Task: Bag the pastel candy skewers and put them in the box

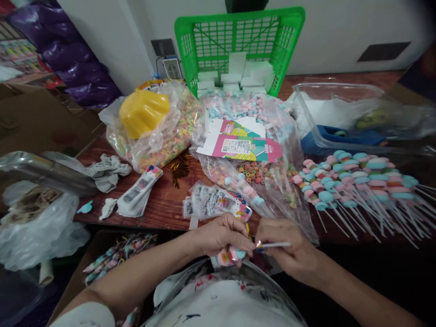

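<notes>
Low in the middle, close to my body, a candy skewer [229,257] of pink and blue pieces lies sideways in a clear wrapper. My left hand [223,236] is closed around its candy end. Its white stick [277,245] points right, and my right hand [284,243] pinches near the gathered wrapper neck, fingers curled. A yellow-gold strip [248,230] shows between my hands; its lower end is hidden. Just beyond them, printed plastic sleeves [214,202] lie fanned on the wooden table [166,206].
Unwrapped candy skewers [361,177] are heaped at right beside a clear tub [306,122]. Bags of ring candy [163,147] and a green basket [240,20] stand behind. Labels [136,195] and a metal flask [51,175] are at left. Below, a box holds wrapped skewers [119,254].
</notes>
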`<state>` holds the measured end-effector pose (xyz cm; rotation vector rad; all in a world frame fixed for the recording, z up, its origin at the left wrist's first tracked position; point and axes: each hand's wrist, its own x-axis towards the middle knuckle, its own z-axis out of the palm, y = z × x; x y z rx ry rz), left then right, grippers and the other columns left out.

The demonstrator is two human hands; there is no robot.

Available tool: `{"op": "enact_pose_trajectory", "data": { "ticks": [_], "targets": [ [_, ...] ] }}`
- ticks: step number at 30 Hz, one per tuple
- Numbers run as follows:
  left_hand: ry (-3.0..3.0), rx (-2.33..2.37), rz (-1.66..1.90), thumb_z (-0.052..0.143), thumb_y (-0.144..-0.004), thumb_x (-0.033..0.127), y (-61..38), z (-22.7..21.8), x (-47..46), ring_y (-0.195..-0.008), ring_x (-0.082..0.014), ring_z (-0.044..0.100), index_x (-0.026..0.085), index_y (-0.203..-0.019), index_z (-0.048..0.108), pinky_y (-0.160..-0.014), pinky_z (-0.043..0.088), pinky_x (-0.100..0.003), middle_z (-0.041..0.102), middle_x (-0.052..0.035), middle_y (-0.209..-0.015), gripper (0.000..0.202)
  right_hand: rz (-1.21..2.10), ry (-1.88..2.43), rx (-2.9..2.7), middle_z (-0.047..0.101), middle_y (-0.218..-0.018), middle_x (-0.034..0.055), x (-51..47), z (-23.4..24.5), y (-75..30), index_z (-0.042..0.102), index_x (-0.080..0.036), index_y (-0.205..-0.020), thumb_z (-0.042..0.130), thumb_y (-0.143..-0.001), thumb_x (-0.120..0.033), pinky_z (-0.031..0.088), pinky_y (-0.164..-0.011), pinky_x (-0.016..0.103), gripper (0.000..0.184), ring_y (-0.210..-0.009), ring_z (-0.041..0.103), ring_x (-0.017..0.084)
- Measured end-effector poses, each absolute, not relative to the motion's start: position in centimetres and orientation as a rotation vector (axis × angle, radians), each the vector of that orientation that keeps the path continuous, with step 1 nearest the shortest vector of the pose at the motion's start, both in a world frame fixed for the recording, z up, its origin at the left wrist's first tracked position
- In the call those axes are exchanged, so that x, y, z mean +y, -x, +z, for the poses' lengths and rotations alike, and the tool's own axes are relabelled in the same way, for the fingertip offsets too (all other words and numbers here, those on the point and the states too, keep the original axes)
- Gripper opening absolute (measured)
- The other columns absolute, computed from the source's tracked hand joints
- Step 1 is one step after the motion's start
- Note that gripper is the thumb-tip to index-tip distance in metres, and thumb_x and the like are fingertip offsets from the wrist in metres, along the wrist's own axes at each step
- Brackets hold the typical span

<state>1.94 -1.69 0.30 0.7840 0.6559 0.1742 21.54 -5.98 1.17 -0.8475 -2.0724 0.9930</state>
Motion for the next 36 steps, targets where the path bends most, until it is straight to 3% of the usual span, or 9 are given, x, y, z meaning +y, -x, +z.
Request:
{"op": "enact_pose_trajectory", "data": {
  "ticks": [4,7,14,18,23,27,29,32,36],
  "targets": [
    [-0.708,0.531,-0.054,0.084,-0.052,0.028,-1.7,0.8,-1.3,-0.036,-0.0101,0.056,0.009,-0.064,0.069,-0.033,0.043,-0.017,0.067,-0.0029,-0.055,0.027,0.353,0.551,-2.391,0.057,-0.073,0.0072,-7.2,2.4,-21.9,0.062,-0.01,-0.098,0.042,-0.084,-0.005,0.038,-0.066,0.034,0.025,-0.069,0.046,0.017],
    [-0.728,0.453,-0.204,0.086,-0.052,0.032,-1.7,1.1,-0.9,-0.041,-0.0121,0.059,0.009,-0.064,0.07,-0.036,0.048,-0.018,0.067,-0.0025,-0.055,0.03,0.222,0.403,-2.445,0.057,-0.073,0.0078,-7.7,2.5,-21.8,0.059,-0.005,-0.108,0.045,-0.084,-0.007,0.04,-0.069,0.037,0.028,-0.067,0.046,0.018],
    [-0.938,0.384,-0.402,0.088,-0.045,0.037,-2.4,0.3,-0.9,-0.045,-0.0114,0.059,0.013,-0.068,0.071,-0.045,0.052,-0.021,0.064,0.0014,-0.054,0.037,0.223,0.365,-2.566,0.056,-0.068,0.0023,-7.4,2.3,-21.0,0.062,-0.016,-0.074,0.053,-0.086,-0.014,0.032,-0.059,0.032,0.014,-0.062,0.044,0.014],
    [-1.059,0.301,-0.445,0.088,-0.042,0.04,-2.5,-0.3,0.0,-0.051,-0.0124,0.059,0.012,-0.067,0.069,-0.05,0.051,-0.023,0.064,0.0021,-0.056,0.042,0.118,0.27,-2.537,0.059,-0.072,0.0009,-7.1,2.3,-20.4,0.06,-0.017,-0.073,0.054,-0.086,-0.016,0.03,-0.06,0.034,0.014,-0.067,0.05,0.015],
    [-1.621,0.317,-0.588,0.074,-0.065,0.054,-1.9,3.6,2.7,-0.061,-0.0147,0.059,0.012,-0.07,0.068,-0.059,0.05,-0.024,0.063,0.0007,-0.059,0.042,-0.098,0.368,-2.594,0.058,-0.07,0.0016,-6.3,2.1,-19.8,0.058,-0.016,-0.078,0.05,-0.086,-0.015,0.03,-0.063,0.036,0.012,-0.064,0.049,0.016],
    [-2.767,0.847,-0.113,0.058,-0.084,0.03,-1.5,8.8,1.2,-0.084,-0.0224,0.058,0.013,-0.081,0.066,-0.076,0.047,-0.035,0.065,-0.0086,-0.083,0.019,-0.274,0.648,-2.612,0.058,-0.066,0.0041,-2.6,1.5,-20.8,0.059,-0.015,-0.078,0.044,-0.085,-0.012,0.031,-0.061,0.034,0.017,-0.06,0.047,0.017],
    [-3.063,0.98,0.202,0.049,-0.087,0.017,-1.8,9.3,-0.6,-0.09,-0.0248,0.055,0.013,-0.094,0.064,-0.081,0.045,-0.042,0.062,-0.0118,-0.092,0.017,-0.208,0.939,-2.417,0.055,-0.062,0.004,-0.5,1.9,-21.6,0.056,-0.016,-0.069,0.042,-0.084,-0.01,0.029,-0.058,0.032,0.022,-0.057,0.045,0.016],
    [-2.989,0.889,0.434,0.052,-0.085,0.024,-2.5,6.6,-2.0,-0.093,-0.0259,0.053,0.014,-0.099,0.063,-0.079,0.047,-0.042,0.058,-0.0145,-0.105,0.02,-0.084,1.169,-2.156,0.052,-0.06,0.0018,0.6,3.5,-21.6,0.053,-0.016,-0.07,0.039,-0.086,-0.011,0.03,-0.055,0.028,0.022,-0.056,0.044,0.013],
    [-2.324,0.873,0.666,0.047,-0.089,0.027,-3.1,2.2,-0.7,-0.095,-0.0231,0.056,0.013,-0.107,0.062,-0.08,0.049,-0.038,0.059,-0.0136,-0.104,0.028,0.883,1.201,-1.681,0.044,-0.056,-0.0037,-2.7,3.8,-18.8,0.047,-0.019,-0.062,0.045,-0.088,-0.026,0.032,-0.05,0.021,0.026,-0.053,0.041,0.009]
  ]
}}
